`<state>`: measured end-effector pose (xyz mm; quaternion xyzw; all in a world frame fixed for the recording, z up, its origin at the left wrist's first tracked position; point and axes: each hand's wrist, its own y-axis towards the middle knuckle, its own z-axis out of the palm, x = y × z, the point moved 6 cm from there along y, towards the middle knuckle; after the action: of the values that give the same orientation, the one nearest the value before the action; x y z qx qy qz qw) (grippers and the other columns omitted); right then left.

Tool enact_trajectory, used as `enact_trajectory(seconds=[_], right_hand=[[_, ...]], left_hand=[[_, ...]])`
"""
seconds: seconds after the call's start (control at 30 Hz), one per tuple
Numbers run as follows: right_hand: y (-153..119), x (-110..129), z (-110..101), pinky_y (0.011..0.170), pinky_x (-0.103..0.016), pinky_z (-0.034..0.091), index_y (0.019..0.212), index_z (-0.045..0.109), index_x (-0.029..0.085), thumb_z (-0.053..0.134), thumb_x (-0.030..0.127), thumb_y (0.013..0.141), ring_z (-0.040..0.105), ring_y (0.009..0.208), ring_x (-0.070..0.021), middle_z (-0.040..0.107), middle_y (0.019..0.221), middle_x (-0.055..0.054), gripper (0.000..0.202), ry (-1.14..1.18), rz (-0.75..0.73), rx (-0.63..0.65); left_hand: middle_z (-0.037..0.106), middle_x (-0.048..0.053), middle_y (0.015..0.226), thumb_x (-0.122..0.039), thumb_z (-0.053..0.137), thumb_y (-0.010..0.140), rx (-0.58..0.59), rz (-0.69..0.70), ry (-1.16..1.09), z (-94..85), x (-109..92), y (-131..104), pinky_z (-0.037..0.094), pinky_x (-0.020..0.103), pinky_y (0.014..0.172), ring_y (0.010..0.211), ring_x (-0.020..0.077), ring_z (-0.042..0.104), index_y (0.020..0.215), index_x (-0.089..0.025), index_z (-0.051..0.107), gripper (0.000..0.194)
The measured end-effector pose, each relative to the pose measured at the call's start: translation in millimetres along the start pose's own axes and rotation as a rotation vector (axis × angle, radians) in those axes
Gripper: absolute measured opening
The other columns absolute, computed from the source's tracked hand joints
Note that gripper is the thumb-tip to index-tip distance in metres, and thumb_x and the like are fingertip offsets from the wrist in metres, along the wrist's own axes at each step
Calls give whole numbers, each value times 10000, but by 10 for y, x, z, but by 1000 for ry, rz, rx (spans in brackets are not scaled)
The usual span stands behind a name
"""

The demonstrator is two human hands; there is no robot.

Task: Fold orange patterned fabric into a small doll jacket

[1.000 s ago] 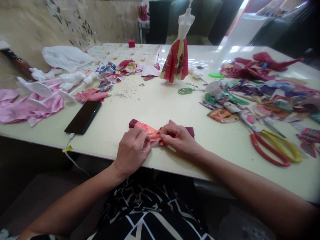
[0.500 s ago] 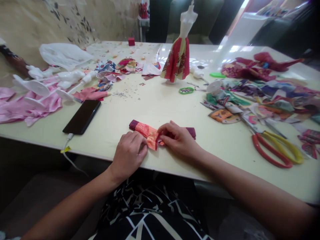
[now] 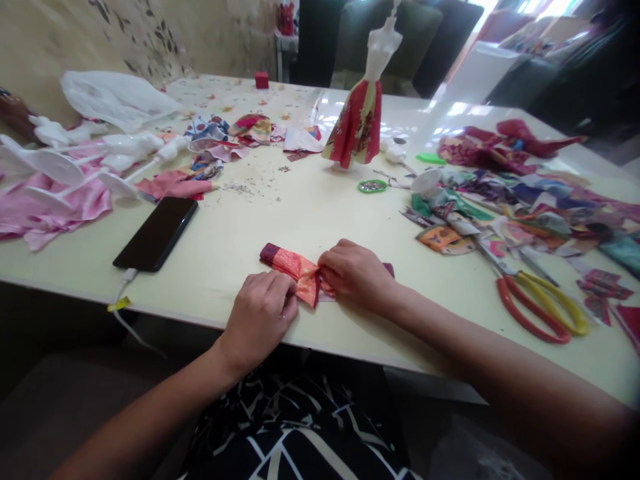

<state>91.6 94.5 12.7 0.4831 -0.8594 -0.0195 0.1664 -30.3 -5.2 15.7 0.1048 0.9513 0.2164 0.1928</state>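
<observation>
A folded strip of orange-red cloth (image 3: 289,261) with dark maroon ends lies near the table's front edge. My left hand (image 3: 261,308) pinches its lower edge with thumb and fingers. On the right part of the strip, my right hand (image 3: 353,273) is closed on the cloth and covers much of it. Between the two hands the orange fabric is gathered, and a small flap points down toward me. The fingertips of my right hand are partly hidden behind its knuckles.
A black phone (image 3: 156,233) with a white cable lies left. Scissors (image 3: 537,303) and fabric scraps (image 3: 525,200) lie right. Farther back stand a small dress form (image 3: 356,120) and a green pin dish (image 3: 373,186). White stands (image 3: 55,167) lie on pink cloth (image 3: 75,207).
My right hand's fingers have curled in more tightly on the cloth. The gathered flap between the hands has narrowed at its top. The camera view has shifted slightly.
</observation>
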Motion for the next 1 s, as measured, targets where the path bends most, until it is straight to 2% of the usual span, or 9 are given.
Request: enact_trajectory(seconds=[0.23,0.37,0.53,0.7,0.77,0.83,0.9,1.0], right_hand=[[-44,-45,-19,660,-284,375,751,614,161,481,99,896,486,732,-172,585,683,-44,206,141,21,-161],[-57,-42,-31,657,-289,379,742,615,159,458,97,891,475,720,-173,566,669,-44,224,142,11,-205],[-70,-33,-45,649,-287,389,727,629,153,475,83,858,475,710,-172,552,650,-39,215,133,9,-258],[-89,-55,-24,638,-298,416,775,665,147,478,79,846,485,717,-186,561,659,-43,212,133,5,-285],[-101,-62,-50,718,-330,461,865,684,146,476,79,841,500,738,-191,575,693,-44,220,140,-15,-306],[-120,-59,-124,918,-414,457,966,689,164,476,86,842,528,782,-190,598,766,-43,258,148,-41,-366],[-132,-13,-195,1101,-500,325,1011,688,211,497,123,849,559,871,-193,621,867,-39,265,155,-110,-400],[-118,113,-186,1184,-528,183,1027,689,268,532,219,875,548,1094,-216,642,1023,-29,224,182,-257,-303]], left_hand=[[569,13,720,-43,570,792,-23,29,-24,-22,-19,11,446,328,684,701,182,525,791,-168,535,130],[567,16,732,-46,558,803,-8,26,-26,-15,-25,16,456,333,700,718,189,529,805,-172,530,129],[608,31,799,-42,557,818,-21,20,-39,-23,-26,22,485,338,728,764,196,563,949,-147,559,167],[626,53,826,-70,555,862,-8,48,-30,-14,-47,15,507,366,758,797,212,578,945,-144,600,120],[637,64,856,-74,554,873,-5,61,-21,-13,-57,12,514,378,776,819,216,582,990,-144,623,153],[640,67,873,-71,559,873,-1,79,-16,-14,-70,7,519,377,774,827,216,581,1029,-148,640,191],[637,64,872,-72,568,872,5,93,-19,-15,-79,1,521,371,760,821,210,575,1045,-155,654,210],[626,63,858,-78,570,878,5,106,-28,-16,-83,-8,523,367,738,807,204,563,1059,-152,670,220]])
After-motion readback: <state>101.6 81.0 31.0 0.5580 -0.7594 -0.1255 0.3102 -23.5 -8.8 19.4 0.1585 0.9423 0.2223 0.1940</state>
